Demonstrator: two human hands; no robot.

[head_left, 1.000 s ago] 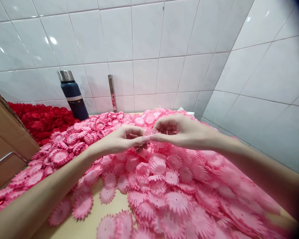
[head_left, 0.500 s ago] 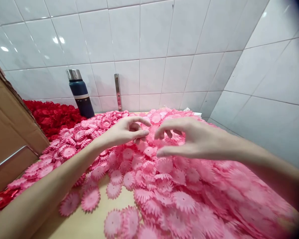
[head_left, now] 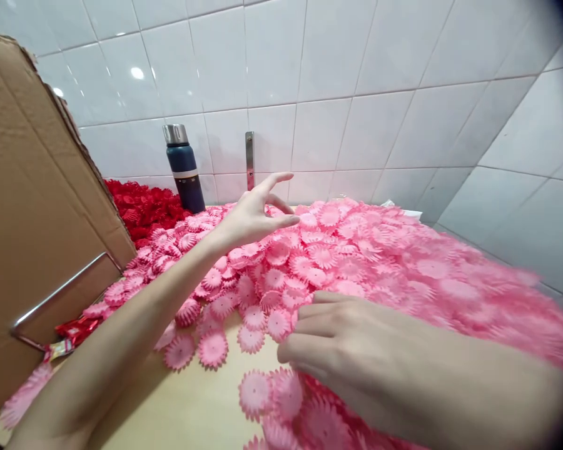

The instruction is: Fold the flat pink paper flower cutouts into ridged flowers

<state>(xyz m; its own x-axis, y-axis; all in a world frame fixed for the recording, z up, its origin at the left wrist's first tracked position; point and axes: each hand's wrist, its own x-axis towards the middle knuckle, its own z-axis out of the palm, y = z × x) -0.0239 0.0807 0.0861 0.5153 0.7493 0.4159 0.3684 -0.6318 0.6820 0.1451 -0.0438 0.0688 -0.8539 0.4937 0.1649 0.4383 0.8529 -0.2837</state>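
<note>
The left hand (head_left: 254, 215) hangs open; beneath the right hand (head_left: 340, 337), its grip hidden from me, lie round, pink, fringed, fabric-like discs (head_left: 326, 425): seemingly picking, calling for fingertip separation.

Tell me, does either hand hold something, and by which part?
The left hand is open, holding nothing visible. The right hand is over the pink discs, fingertips hidden; I cannot tell.

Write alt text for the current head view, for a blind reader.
A person's right hand, knuckles up, is at a heap of pink frilled discs on a table; the left hand hovers above the heap, fingers apart. Behind, a dark blue bottle stands by red pieces near a white tiled wall.
</note>
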